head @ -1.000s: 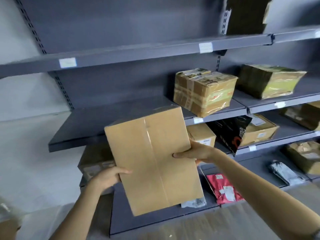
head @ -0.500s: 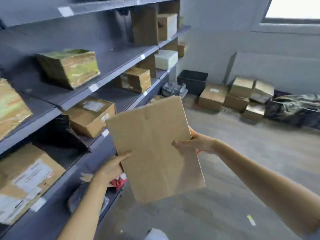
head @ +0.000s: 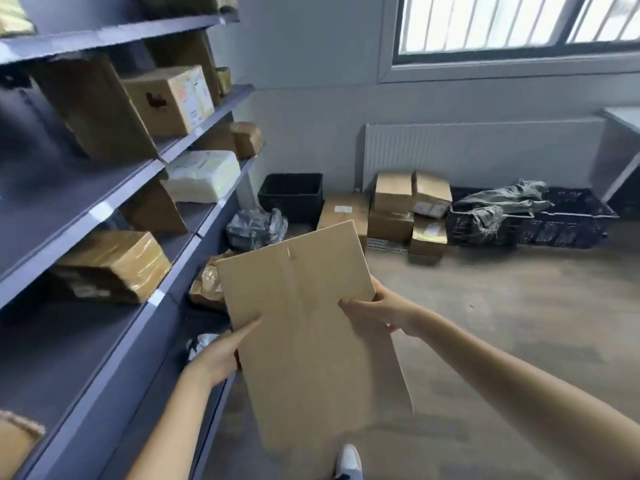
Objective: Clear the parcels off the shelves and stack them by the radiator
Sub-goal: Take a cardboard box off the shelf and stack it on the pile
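A person carries a plain brown cardboard box [head: 308, 334] in front of them with both bare hands, seen from a head-worn camera. The left hand [head: 221, 355] presses against the box's left edge with fingers laid fairly straight along it. The right hand [head: 377, 308] holds the right edge, thumb across the top face and fingers wrapped underneath. The box is lifted clear of everything, between the shelving and the radiator [head: 481, 150].

The radiator is a long white panel on the far wall under a barred window [head: 512, 22]. Directly in front of it, on the wooden floor [head: 519, 323], sits a cluster of cardboard parcels [head: 401, 213], some stacked on each other. Left of that cluster is a black bin [head: 292, 194]; right of it, a dark plastic crate [head: 554, 223] with grey bags [head: 502, 206] draped over it.

Far to the left of the radiator runs grey metal shelving [head: 104, 209], with taped brown boxes, a white wrapped parcel [head: 202, 176] and a crumpled grey mailer bag [head: 256, 228] on it; the lowest items are blurred and hard to identify. The tip of a white shoe [head: 349, 460] shows below the box.
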{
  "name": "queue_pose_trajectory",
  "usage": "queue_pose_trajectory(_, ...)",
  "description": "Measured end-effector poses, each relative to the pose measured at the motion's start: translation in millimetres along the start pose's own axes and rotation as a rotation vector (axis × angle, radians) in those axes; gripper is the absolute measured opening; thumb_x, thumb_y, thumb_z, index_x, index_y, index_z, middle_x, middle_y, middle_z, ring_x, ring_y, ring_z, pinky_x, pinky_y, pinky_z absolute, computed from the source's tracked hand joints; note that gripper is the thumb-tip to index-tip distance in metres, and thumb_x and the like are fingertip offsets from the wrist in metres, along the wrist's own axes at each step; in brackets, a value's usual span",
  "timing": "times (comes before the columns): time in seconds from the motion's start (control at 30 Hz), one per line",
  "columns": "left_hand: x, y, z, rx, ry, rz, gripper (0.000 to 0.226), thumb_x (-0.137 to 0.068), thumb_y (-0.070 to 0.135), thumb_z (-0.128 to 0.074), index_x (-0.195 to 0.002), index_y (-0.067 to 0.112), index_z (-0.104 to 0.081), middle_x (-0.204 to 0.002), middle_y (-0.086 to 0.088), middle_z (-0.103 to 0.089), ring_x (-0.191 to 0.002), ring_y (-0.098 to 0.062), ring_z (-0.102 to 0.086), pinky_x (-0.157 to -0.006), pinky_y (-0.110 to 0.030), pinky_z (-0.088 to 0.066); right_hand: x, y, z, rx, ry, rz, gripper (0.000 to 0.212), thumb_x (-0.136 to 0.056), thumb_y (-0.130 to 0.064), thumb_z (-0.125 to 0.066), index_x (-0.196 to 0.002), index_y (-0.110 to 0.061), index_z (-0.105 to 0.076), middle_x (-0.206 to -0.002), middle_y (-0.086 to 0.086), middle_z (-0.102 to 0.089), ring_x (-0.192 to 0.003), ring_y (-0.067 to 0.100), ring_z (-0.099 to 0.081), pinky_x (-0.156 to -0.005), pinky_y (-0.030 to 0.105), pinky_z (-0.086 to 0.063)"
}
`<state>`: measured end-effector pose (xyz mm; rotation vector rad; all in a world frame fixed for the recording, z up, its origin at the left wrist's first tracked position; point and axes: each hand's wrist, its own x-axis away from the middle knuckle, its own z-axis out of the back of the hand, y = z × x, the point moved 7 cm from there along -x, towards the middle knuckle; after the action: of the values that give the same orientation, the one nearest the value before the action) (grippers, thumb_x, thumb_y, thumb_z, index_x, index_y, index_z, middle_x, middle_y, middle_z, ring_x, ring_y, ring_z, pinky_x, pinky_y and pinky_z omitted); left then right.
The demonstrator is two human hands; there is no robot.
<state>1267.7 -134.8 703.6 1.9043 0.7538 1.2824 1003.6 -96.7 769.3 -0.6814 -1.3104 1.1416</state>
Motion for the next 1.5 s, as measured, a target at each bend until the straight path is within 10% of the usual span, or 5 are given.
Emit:
queue_pose_trajectory(0.43,-371.3,161.3,-182.6,-0.226,-0.251,0.139,0.044,-0.069,0.042,-0.072,-0.107,0.02,-0.068,-0.105,-0.001,-0.073,-0.094,-0.015,-0.07,-0.076,-0.031,-0.056,-211.6,-14.3,300.8,-0.045,0.324,-0.143,0.048,-0.088,-0.042,-0.058,-0.124,-0.052,-0.029,-0.105,-0.013,-0.063,-0.091,0.009,-0.063,-0.066,0.028,-0.051)
queue_pose_trajectory(0.6,-509.0,242.9,-220.0,-0.368,-0.2,0.118,0.052,-0.076,0.051,-0.068,-0.119,0.022,-0.06,-0.104,0.002,-0.073,-0.1,-0.019,-0.066,-0.071,-0.033,-0.054,-344.3,-46.3,408.4,-0.09,0.386,-0.039,0.054,-0.09,-0.022,-0.062,-0.136,-0.027,-0.035,-0.11,0.0,-0.061,-0.087,0.013,-0.062,-0.061,0.022,-0.055)
queue_pose_trajectory(0.87,-667.5,344.8,-209.3,-0.166,0.014,0.088,0.05,-0.082,0.046,-0.063,-0.126,0.024,-0.053,-0.118,-0.003,-0.065,-0.11,-0.025,-0.059,-0.096,-0.048,-0.045,-553.0,-143.0,510.2,0.109,0.384,0.043,0.059,-0.088,-0.017,-0.059,-0.141,-0.026,-0.033,-0.128,0.005,-0.058,-0.113,0.019,-0.056,-0.103,0.037,-0.043)
queue_pose_trajectory(1.13,-828.1,420.9,-164.7,0.12,0.202,0.001,0.03,-0.083,0.052,-0.059,-0.109,0.038,-0.053,-0.105,0.008,-0.063,-0.092,-0.016,-0.059,-0.071,-0.04,-0.053,-783.2,-229.5,554.1,0.544,0.354,0.095,0.057,-0.09,-0.031,-0.05,-0.142,-0.033,-0.028,-0.129,0.001,-0.058,-0.121,0.026,-0.052,-0.093,0.032,-0.04)
queue_pose_trajectory(1.5,-1115.7,424.0,-134.8,0.518,0.33,0.296,0.066,-0.087,0.056,-0.049,-0.143,0.032,-0.026,-0.146,-0.008,-0.039,-0.129,-0.032,-0.042,-0.094,-0.049,-0.038,-1098.5,-213.0,621.4,0.743,0.416,0.076,0.047,-0.089,-0.031,-0.053,-0.133,-0.024,-0.041,-0.127,0.006,-0.059,-0.112,0.03,-0.055,-0.08,0.031,-0.039)
